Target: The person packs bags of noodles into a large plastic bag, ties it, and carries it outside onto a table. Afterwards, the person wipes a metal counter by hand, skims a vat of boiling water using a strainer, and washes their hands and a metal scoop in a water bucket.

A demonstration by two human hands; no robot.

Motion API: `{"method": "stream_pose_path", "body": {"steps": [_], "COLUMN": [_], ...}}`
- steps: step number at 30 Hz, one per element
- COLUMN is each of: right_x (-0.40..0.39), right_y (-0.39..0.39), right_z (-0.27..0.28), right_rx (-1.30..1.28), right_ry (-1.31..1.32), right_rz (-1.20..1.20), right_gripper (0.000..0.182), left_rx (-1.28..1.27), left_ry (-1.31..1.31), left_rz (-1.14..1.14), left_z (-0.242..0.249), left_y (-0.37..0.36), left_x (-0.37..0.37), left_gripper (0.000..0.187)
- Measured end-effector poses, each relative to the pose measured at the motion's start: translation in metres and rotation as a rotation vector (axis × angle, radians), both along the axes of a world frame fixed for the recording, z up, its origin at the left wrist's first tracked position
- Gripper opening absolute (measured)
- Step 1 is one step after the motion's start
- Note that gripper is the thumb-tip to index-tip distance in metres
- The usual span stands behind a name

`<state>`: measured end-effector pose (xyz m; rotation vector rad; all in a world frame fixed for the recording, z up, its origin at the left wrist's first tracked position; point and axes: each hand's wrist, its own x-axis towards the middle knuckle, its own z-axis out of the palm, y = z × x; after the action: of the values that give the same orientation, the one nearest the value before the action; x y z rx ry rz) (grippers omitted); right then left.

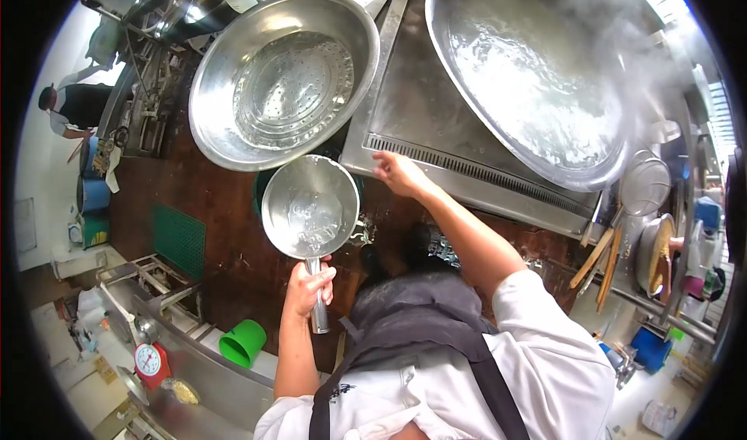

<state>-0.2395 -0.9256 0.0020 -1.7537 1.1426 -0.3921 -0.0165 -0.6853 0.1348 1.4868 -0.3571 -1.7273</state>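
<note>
My left hand (309, 286) grips the metal handle of a round scoop (311, 206), whose bowl has a little clear liquid in it. Just above the scoop, a wide metal basin (210, 105) holds water and a perforated bottom. My right hand (398, 173) is over the front edge of the steel stove (405, 113), fingers apart, holding nothing. On the stove to the right, a very large pan (537, 82) of bubbling, steaming water stands.
Strainers with wooden handles (644, 183) hang at the right. A green bucket (243, 343) and a red scale (152, 364) are at the lower left. One person (82, 105) stands at the far left. A green mat (180, 240) lies on the floor.
</note>
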Motion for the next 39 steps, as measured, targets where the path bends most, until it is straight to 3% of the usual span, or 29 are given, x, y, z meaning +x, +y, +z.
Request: {"method": "stream_pose_path", "body": {"steps": [5,7,9,11,13,16,19,20,21,23,26,27,30,31,34,35,36,37,38,39], "right_x": [0.009,0.007,0.023,0.019,0.013,0.015,0.03,0.036,0.042,0.06,0.068,0.066,0.055,0.059,0.021,0.0,-0.027,-0.044,-0.076,-0.106], "right_y": [-0.058,-0.067,-0.072,-0.082,-0.083,-0.099,-0.085,-0.08,-0.074,-0.07,-0.046,-0.04,-0.014,0.003,0.005,0.01,0.009,0.015,0.025,0.035], "right_z": [-0.021,-0.037,-0.127,-0.113,-0.078,-0.064,-0.078,-0.09,-0.101,-0.128,-0.108,-0.105,-0.063,-0.123,-0.111,-0.093,-0.089,-0.078,-0.084,-0.079], "right_rx": [-0.062,0.038,-0.649,-0.265,0.287,-0.067,0.231,0.146,-0.066,-0.74,-0.158,-0.365,-0.332,-0.903,-0.587,-0.676,-0.498,-0.587,-0.561,-0.389], "right_ry": [0.066,-0.169,-0.205,-0.159,-0.554,0.292,-0.068,-0.06,0.022,0.335,-0.074,0.227,0.439,0.436,0.526,0.569,0.537,0.675,0.488,0.485], "right_rz": [0.001,-0.054,-0.233,-0.158,-0.28,0.105,-0.387,-0.393,-0.298,-0.107,-0.459,-0.249,-0.07,-0.222,-0.144,-0.166,-0.129,-0.209,-0.313,-0.406], "right_gripper": [0.035,0.033,0.026,0.029,0.033,0.04,0.039,0.038,0.037,0.038,0.042,0.053,0.062,0.067,0.063,0.047,0.034,0.03,0.031,0.03], "left_rx": [-0.021,-0.015,0.016,0.024,0.015,0.022,0.037,0.04,0.043,0.093,0.069,0.043,-0.054,-0.041,-0.159,-0.216,-0.273,-0.297,-0.324,-0.367], "left_ry": [-0.114,-0.167,-0.231,-0.284,-0.32,-0.398,-0.479,-0.531,-0.583,-0.7,-0.855,-0.93,-1.151,-1.241,-1.26,-1.267,-1.289,-1.279,-1.274,-1.275], "left_rz": [-0.054,-0.082,-0.105,-0.103,-0.133,-0.145,-0.159,-0.148,-0.141,-0.181,-0.269,-0.312,-0.444,-0.521,-0.643,-0.663,-0.673,-0.691,-0.706,-0.705], "left_z": [0.009,0.009,0.009,0.009,0.009,0.014,0.019,0.018,0.017,0.022,0.017,0.013,-0.001,0.013,0.002,-0.004,-0.013,-0.015,-0.016,-0.023], "left_y": [-0.05,-0.068,-0.083,-0.097,-0.107,-0.116,-0.122,-0.123,-0.122,-0.126,-0.13,-0.129,-0.13,-0.136,-0.14,-0.141,-0.141,-0.143,-0.147,-0.15], "left_x": [-0.034,-0.043,-0.05,-0.058,-0.059,-0.064,-0.064,-0.066,-0.067,-0.068,-0.068,-0.069,-0.074,-0.089,-0.112,-0.12,-0.128,-0.137,-0.142,-0.141], "left_gripper": [0.037,0.037,0.034,0.026,0.022,0.022,0.031,0.032,0.032,0.041,0.045,0.046,0.048,0.046,0.04,0.035,0.03,0.029,0.028,0.028]}}
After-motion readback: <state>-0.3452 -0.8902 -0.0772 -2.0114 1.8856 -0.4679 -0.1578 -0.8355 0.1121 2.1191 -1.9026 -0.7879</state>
